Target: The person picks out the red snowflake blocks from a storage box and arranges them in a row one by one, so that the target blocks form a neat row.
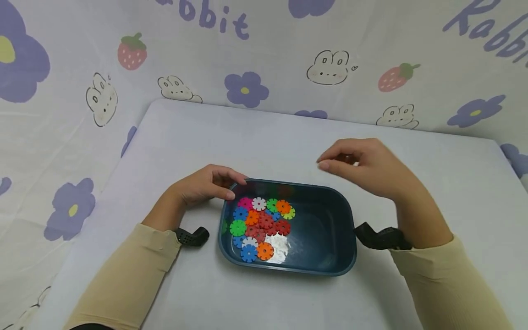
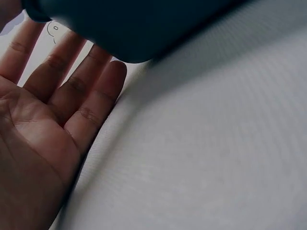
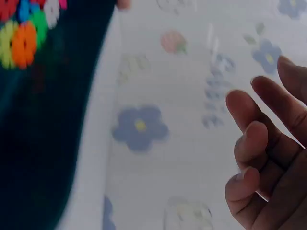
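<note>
A dark teal plastic tray [image 1: 317, 224] sits on the white table. On its left side lies a pile of notched plastic building discs [image 1: 266, 221] in red, orange, blue, green, pink, yellow and white. My left hand [image 1: 208, 185] holds the tray's far left corner, thumb and index finger at the rim. In the left wrist view, the other fingers [image 2: 76, 84] extend along the tray's outer wall. Raised beyond the tray's far right corner is my right hand [image 1: 363, 165], empty, its fingers loosely bent. Several discs [image 3: 24, 43] also show in the right wrist view.
White cloth covers the table [image 1: 264, 133]. Behind it hangs a curtain [image 1: 280, 55] printed with rabbits, strawberries and purple flowers. Black wrist devices [image 1: 194, 237] sit at both sleeve cuffs, the right one close to the tray's right rim.
</note>
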A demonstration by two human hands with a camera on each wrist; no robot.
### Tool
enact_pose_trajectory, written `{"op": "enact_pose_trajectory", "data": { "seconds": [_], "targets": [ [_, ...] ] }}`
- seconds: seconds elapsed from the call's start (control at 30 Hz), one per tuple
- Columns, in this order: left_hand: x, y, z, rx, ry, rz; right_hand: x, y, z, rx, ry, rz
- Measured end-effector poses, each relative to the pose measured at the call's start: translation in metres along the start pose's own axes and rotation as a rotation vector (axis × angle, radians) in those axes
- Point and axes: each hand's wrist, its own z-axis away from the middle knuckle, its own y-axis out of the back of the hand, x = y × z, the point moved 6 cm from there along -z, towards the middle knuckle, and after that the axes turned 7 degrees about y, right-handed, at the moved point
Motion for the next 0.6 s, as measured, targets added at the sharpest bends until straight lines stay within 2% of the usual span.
{"op": "enact_pose_trajectory", "data": {
  "seconds": [0.07, 0.17, 0.23, 0.47, 0.6],
  "targets": [
    [0.000, 0.000, 0.000, -0.005, -0.001, -0.007, -0.004, -0.028, -0.016, -0.167, 0.011, -0.064],
    [-0.001, 0.000, 0.000, -0.014, -0.005, 0.000, -0.001, -0.071, -0.035, -0.423, -0.023, -0.148],
    [-0.002, -0.001, 0.000, -0.018, -0.004, 0.005, 0.002, -0.093, -0.044, -0.528, -0.045, -0.151],
    [-0.002, 0.000, 0.001, -0.024, -0.005, 0.003, -0.006, -0.130, -0.049, -0.709, -0.165, 0.005],
    [-0.001, 0.001, 0.001, -0.032, -0.013, -0.009, -0.003, -0.149, -0.047, -0.730, -0.189, 0.065]
  ]
}}
